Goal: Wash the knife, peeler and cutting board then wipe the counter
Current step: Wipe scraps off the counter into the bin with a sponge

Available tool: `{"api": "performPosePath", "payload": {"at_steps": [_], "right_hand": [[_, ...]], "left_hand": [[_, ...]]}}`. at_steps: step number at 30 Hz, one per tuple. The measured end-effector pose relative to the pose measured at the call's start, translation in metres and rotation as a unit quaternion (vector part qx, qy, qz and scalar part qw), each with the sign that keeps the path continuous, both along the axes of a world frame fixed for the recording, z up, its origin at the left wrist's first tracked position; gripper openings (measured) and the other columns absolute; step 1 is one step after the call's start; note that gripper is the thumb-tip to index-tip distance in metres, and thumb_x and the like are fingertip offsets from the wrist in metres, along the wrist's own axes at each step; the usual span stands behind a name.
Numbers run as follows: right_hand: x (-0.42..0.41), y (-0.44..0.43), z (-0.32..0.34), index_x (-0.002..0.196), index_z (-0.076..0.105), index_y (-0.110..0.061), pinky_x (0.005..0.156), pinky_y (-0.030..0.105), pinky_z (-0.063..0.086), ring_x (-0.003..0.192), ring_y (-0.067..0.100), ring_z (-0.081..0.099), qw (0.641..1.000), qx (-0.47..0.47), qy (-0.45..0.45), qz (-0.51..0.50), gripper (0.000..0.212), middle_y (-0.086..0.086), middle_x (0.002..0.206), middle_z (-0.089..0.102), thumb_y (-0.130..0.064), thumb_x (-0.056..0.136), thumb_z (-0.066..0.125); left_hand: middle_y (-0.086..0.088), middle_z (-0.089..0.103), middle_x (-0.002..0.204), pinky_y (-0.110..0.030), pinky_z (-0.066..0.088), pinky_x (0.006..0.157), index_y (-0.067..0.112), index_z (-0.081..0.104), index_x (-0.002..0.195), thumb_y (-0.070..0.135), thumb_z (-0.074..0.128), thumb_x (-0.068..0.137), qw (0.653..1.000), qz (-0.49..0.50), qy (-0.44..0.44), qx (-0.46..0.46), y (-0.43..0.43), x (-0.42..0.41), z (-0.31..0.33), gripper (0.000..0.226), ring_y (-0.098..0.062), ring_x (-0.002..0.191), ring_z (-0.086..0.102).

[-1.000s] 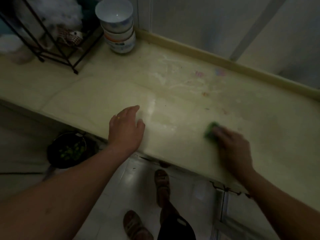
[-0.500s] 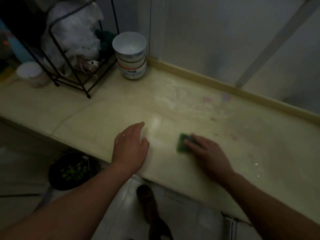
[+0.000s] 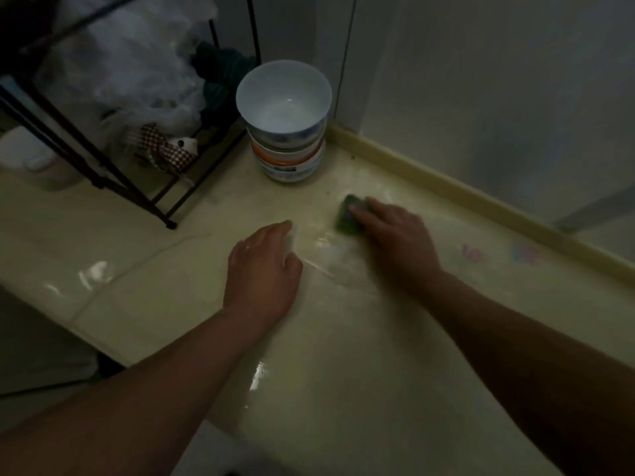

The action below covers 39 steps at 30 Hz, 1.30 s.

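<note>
A green sponge [image 3: 346, 215] lies on the wet pale-yellow counter [image 3: 360, 338], close to the back ledge. My right hand [image 3: 395, 235] presses down on the sponge, fingers laid over its right side; the hand is motion-blurred. My left hand [image 3: 263, 273] rests flat on the counter to the left of it, fingers straight and holding nothing. No knife, peeler or cutting board is in view.
A stack of bowls [image 3: 287, 132] stands at the back, just left of the sponge. A black wire rack [image 3: 113, 173] with plastic bags and cloths fills the left. A raised ledge [image 3: 446, 180] runs along the wall. Faint pink and blue stains [image 3: 498, 254] mark the counter at the right.
My right hand has slid the sponge left and toward the back wall, near the bowls. The view has shifted closer. My left hand stays flat on the counter.
</note>
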State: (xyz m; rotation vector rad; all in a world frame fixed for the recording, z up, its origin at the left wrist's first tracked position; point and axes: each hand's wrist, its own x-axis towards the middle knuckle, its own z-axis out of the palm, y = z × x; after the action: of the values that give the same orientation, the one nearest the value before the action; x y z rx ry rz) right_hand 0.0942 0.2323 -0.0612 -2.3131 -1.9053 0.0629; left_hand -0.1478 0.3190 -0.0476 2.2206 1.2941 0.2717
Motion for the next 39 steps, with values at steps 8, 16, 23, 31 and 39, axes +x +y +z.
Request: {"api": "performPosePath", "payload": {"at_steps": [8, 16, 23, 31, 39], "right_hand": [[-0.093, 0.068, -0.008, 0.151, 0.045, -0.037, 0.102, 0.041, 0.046, 0.125, 0.026, 0.055, 0.998, 0.033, 0.034, -0.051, 0.053, 0.0, 0.151, 0.054, -0.021, 0.101, 0.047], [-0.016, 0.055, 0.008, 0.152, 0.048, -0.033, 0.1, 0.047, 0.05, 0.119, 0.032, 0.061, 0.991, 0.043, -0.023, -0.126, 0.049, 0.003, 0.145, 0.06, -0.028, 0.103, 0.043], [-0.246, 0.048, -0.01, 0.142, 0.058, -0.028, 0.097, 0.042, 0.048, 0.112, 0.025, 0.061, 0.987, 0.06, 0.138, -0.058, 0.044, 0.004, 0.137, 0.064, -0.026, 0.099, 0.053], [-0.287, 0.054, 0.004, 0.147, 0.055, -0.03, 0.097, 0.037, 0.045, 0.115, 0.028, 0.056, 0.973, 0.085, 0.127, -0.175, 0.05, 0.007, 0.138, 0.061, -0.023, 0.097, 0.052], [-0.404, 0.089, 0.017, 0.147, 0.052, -0.03, 0.092, 0.041, 0.049, 0.112, 0.03, 0.057, 0.987, 0.053, 0.154, -0.015, 0.054, 0.008, 0.134, 0.062, -0.041, 0.095, 0.045]], "left_hand": [[0.003, 0.056, 0.146, -0.052, 0.031, 0.119, 0.024, 0.052, 0.145, 0.027, 0.053, 0.093, 1.0, 0.013, 0.01, 0.024, 0.019, -0.026, -0.002, 0.052, -0.018, 0.137, 0.05], [0.002, 0.055, 0.147, -0.05, 0.028, 0.122, 0.024, 0.051, 0.146, 0.024, 0.054, 0.095, 0.999, 0.03, -0.026, 0.014, 0.023, -0.047, -0.003, 0.05, -0.018, 0.138, 0.049], [-0.003, 0.063, 0.132, -0.053, 0.043, 0.109, 0.017, 0.06, 0.133, 0.022, 0.047, 0.094, 0.989, 0.127, -0.07, 0.0, 0.021, -0.13, 0.006, 0.042, -0.025, 0.118, 0.06], [-0.001, 0.061, 0.13, -0.049, 0.049, 0.104, 0.024, 0.057, 0.127, 0.032, 0.041, 0.096, 0.927, 0.336, -0.165, -0.002, 0.055, -0.264, 0.024, 0.036, -0.022, 0.117, 0.058], [-0.001, 0.058, 0.138, -0.039, 0.047, 0.101, 0.023, 0.055, 0.133, 0.028, 0.042, 0.101, 0.951, 0.265, -0.157, -0.042, 0.047, -0.289, 0.027, 0.035, -0.021, 0.122, 0.055]]}}
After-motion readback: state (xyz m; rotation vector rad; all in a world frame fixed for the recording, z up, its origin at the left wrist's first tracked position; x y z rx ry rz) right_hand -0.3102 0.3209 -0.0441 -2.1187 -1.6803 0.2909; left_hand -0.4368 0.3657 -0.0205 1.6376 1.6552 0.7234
